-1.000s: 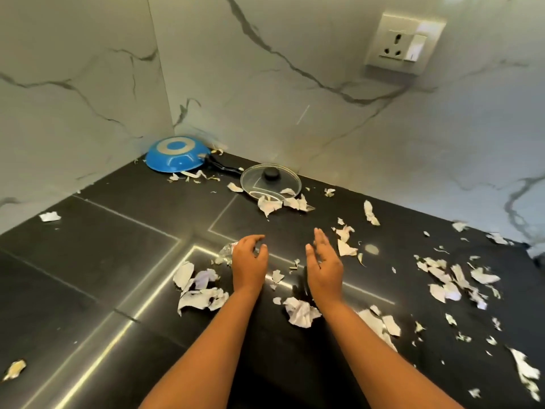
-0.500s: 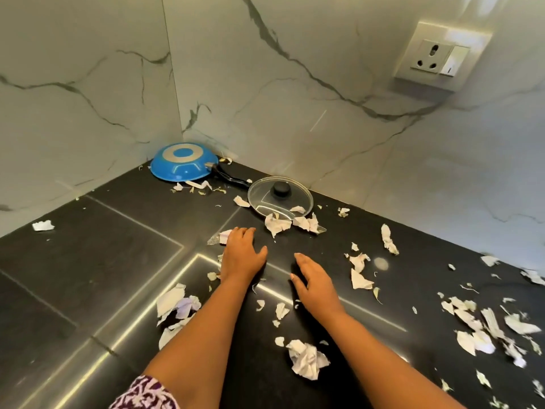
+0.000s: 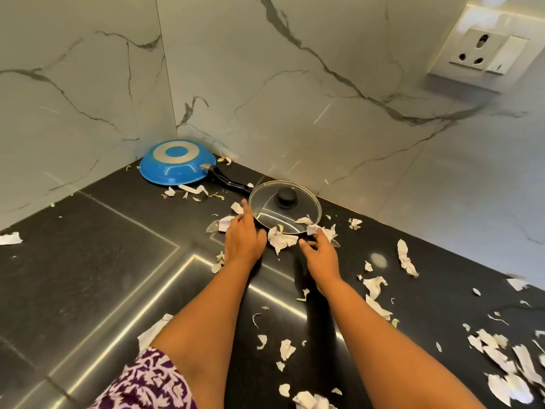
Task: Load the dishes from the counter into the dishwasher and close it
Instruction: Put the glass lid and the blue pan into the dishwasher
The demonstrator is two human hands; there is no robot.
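Bright even light; streak glare on glossy black counter (image 3: 88, 276); wide-angle bending at edges; slight blur.

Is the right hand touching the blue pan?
Apart. The head view shows the right hand by the front edge of the glass lid; the blue pan sits upside down in the corner, beyond that lid.

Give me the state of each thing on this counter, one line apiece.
blue pan: upside down, base up, in the corner.
glass lid: flat, knob up, scraps over its near rim.
left hand: open, fingers at the lid's left rim.
right hand: open, fingers by the lid's near rim.
paper scraps: torn, scattered on the counter.
wall socket: nothing plugged in.
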